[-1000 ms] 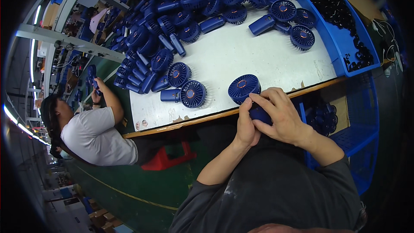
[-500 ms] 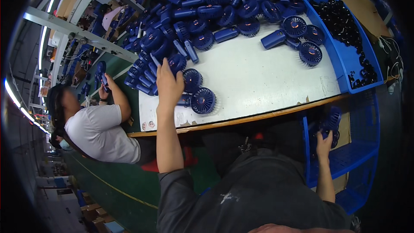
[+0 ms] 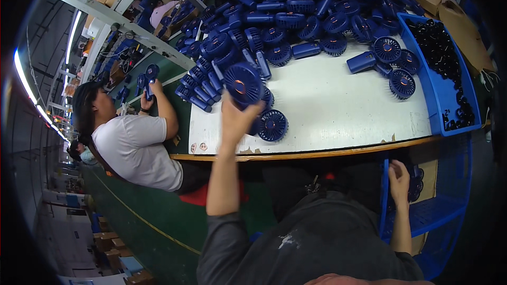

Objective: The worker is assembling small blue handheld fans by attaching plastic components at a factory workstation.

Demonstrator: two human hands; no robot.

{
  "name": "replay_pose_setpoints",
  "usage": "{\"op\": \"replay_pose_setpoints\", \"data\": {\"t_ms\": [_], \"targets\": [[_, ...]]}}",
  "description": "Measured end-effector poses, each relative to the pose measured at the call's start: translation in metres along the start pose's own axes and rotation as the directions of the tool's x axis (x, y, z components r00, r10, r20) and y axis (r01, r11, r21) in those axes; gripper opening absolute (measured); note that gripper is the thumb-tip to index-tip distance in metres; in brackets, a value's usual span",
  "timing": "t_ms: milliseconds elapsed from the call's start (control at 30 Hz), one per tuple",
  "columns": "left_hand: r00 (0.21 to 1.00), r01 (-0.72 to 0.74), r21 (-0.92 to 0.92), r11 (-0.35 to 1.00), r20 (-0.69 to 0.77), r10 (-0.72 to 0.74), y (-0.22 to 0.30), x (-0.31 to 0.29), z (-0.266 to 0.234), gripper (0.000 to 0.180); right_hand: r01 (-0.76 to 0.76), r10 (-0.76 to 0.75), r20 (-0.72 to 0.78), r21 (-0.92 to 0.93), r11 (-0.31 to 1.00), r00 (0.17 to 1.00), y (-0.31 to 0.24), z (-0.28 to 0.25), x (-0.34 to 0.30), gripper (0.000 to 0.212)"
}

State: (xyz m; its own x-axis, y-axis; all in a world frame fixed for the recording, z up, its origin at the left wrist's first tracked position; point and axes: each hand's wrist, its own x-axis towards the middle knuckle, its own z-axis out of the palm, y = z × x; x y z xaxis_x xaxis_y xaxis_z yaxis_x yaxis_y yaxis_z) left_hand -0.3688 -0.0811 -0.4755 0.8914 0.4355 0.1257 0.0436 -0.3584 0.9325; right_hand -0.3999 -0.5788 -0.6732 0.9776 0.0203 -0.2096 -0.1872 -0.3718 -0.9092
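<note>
Lifted above the white table (image 3: 338, 100), a blue handheld fan (image 3: 244, 83) is gripped by my left hand (image 3: 235, 121). Its round grille faces up, slightly blurred. Just beyond that hand, a fan (image 3: 273, 125) lies near the table's front edge. My right hand (image 3: 400, 180) is over the left rim of a blue crate (image 3: 422, 221), its fingers loosely bent and nothing seen in them. Beside it, partly hidden in the crate, are more fans (image 3: 415, 186). A large heap of blue fans (image 3: 301, 21) covers the far part of the table.
A blue tray (image 3: 434, 100) of small black parts stands at the table's right end, beside an open cardboard box (image 3: 459, 31). Several fans (image 3: 387, 50) lie near the tray. To the left, a seated co-worker (image 3: 137, 145) holds fans near a grey metal frame (image 3: 121, 26).
My left hand has picked up a fan from the heap and brought it nearer. My right hand has let go of a fan in the crate and moved toward its rim.
</note>
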Motion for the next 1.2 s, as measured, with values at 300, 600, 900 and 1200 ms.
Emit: {"op": "replay_pose_setpoints", "data": {"t_ms": [300,600,900,1200], "targets": [[0.981,0.15,-0.719,0.679,0.193,-0.012,0.026,-0.127,0.155,0.078,0.177,-0.303,0.349,0.35,0.92,0.887,-0.162,0.107,-0.032,0.054],[0.599,0.764,-0.607,0.219,0.793,0.112,0.002,-0.119,0.176,0.091,0.718,-0.545,0.524,-0.203,0.666,0.654,-0.219,0.067,0.002,0.039],[0.649,0.678,-0.67,0.302,0.739,0.181,0.004,-0.128,0.164,0.034,0.097,-0.322,-0.1,-0.835,0.542,0.941,-0.197,-0.176,0.204,0.027],[0.704,0.618,-0.698,0.363,0.697,0.141,-0.01,-0.125,0.147,0.025,-0.285,-0.177,-0.349,-0.907,0.31,0.92,-0.12,-0.223,0.253,0.021]]}}
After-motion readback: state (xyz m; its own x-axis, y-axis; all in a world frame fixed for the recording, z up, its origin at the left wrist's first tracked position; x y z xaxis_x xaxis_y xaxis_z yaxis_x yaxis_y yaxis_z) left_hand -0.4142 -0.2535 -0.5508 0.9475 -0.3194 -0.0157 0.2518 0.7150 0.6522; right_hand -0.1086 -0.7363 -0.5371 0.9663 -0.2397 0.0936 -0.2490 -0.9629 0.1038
